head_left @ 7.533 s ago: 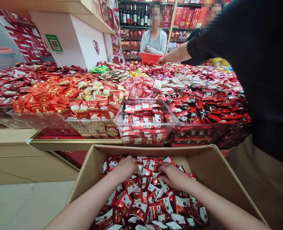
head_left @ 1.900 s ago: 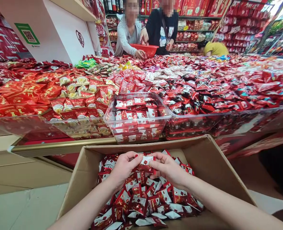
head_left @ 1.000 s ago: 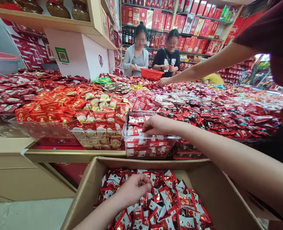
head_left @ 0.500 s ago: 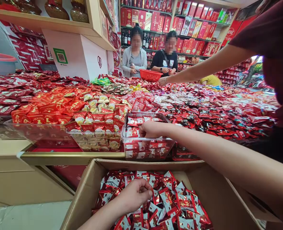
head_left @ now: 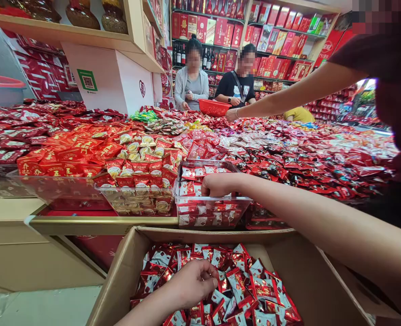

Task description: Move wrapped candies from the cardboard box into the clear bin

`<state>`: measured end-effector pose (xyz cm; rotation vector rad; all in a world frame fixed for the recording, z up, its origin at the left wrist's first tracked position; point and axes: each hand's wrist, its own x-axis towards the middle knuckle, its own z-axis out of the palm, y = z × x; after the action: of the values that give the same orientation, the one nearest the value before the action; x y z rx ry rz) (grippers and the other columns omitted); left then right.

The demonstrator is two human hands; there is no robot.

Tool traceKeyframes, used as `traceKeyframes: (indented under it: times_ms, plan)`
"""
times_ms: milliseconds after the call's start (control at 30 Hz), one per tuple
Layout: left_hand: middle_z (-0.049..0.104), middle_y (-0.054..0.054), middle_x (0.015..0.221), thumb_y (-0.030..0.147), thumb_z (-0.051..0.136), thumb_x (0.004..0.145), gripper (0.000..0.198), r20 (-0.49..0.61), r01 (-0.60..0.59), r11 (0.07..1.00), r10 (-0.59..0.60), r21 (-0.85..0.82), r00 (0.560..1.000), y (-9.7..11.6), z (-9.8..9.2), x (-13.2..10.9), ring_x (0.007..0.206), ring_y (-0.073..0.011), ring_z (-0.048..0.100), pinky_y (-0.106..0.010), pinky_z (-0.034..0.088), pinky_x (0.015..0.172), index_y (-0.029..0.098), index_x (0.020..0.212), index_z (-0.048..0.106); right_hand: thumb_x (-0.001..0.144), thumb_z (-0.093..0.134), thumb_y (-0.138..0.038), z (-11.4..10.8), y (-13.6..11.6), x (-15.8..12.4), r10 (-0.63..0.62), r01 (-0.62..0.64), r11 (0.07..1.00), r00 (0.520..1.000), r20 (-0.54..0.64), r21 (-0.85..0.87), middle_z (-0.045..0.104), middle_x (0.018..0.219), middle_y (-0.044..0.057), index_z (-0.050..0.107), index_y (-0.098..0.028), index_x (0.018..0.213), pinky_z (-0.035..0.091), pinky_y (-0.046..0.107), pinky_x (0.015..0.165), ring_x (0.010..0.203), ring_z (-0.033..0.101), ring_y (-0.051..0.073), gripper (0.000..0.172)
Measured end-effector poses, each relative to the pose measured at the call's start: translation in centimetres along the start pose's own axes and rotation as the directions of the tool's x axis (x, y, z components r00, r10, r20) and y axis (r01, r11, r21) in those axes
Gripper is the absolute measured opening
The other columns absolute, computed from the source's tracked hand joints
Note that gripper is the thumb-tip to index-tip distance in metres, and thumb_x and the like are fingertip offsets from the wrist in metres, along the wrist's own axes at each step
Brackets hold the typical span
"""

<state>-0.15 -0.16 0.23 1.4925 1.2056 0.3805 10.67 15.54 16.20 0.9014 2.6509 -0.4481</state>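
Observation:
My left hand (head_left: 197, 280) is over the red-and-white wrapped candies (head_left: 263, 287) in an open cardboard box (head_left: 317, 276). Its fingers curl toward the thumb in a loose pinch; whatever may be between them is too small to make out. Beyond the box, my right hand (head_left: 217, 184) reaches over the front rim into a clear plastic bin (head_left: 190, 199) where similar small packets lie in rows. The fingers are bent down and closed, with the tips hidden, so anything in them does not show.
Left of the bin stands another clear bin of durian packets (head_left: 141, 181). Loose wrapped sweets (head_left: 309, 158) cover the wide counter. A co-worker's arm (head_left: 288, 97) stretches in from the right near a red basket (head_left: 214, 107). Two people stand behind the counter.
My right hand has shifted slightly right and down within the bin. My left hand has dropped a little, its fingers still curled. One person at the back has turned aside.

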Motion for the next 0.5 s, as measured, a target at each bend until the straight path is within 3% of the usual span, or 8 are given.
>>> traceKeyframes:
  times_ms: [233,367,500]
  plan:
    - [0.057,0.000,0.069,0.033,0.044,0.069,0.024,0.003,-0.024,0.963,0.024,0.267,1.000,-0.9,-0.5,-0.2,0.061,-0.0144,0.050,-0.023,0.037,0.053,0.021,0.085,0.057,0.048,0.068,-0.040,0.1,-0.5,0.0,0.033,-0.034,0.999,0.999,0.032,0.006,0.064,0.073,0.002,0.066,-0.018,0.083,0.032,0.020,0.049,0.060,0.050,0.012,0.041]
    - [0.061,-0.006,0.074,0.029,0.048,0.063,0.023,0.016,-0.012,0.879,0.005,0.476,1.000,-1.4,-1.1,-0.6,0.069,-0.0239,0.054,-0.035,0.039,0.061,0.020,0.081,0.061,0.048,0.068,-0.042,0.0,-0.8,-0.3,0.044,-0.044,0.999,0.999,0.014,-0.018,0.064,0.073,0.002,0.066,-0.019,0.085,0.032,0.020,0.049,0.058,0.050,0.012,0.044]
    - [0.063,-0.014,0.082,0.022,0.055,0.055,0.023,0.075,0.007,0.814,-0.062,0.581,0.995,-2.1,-0.8,-0.9,0.079,-0.0338,0.055,-0.046,0.040,0.065,0.018,0.075,0.064,0.052,0.065,-0.040,-0.1,-0.6,-0.7,0.041,-0.041,0.999,0.999,-0.008,-0.023,0.063,0.067,0.002,0.067,-0.017,0.080,0.033,0.020,0.047,0.055,0.050,0.012,0.036]
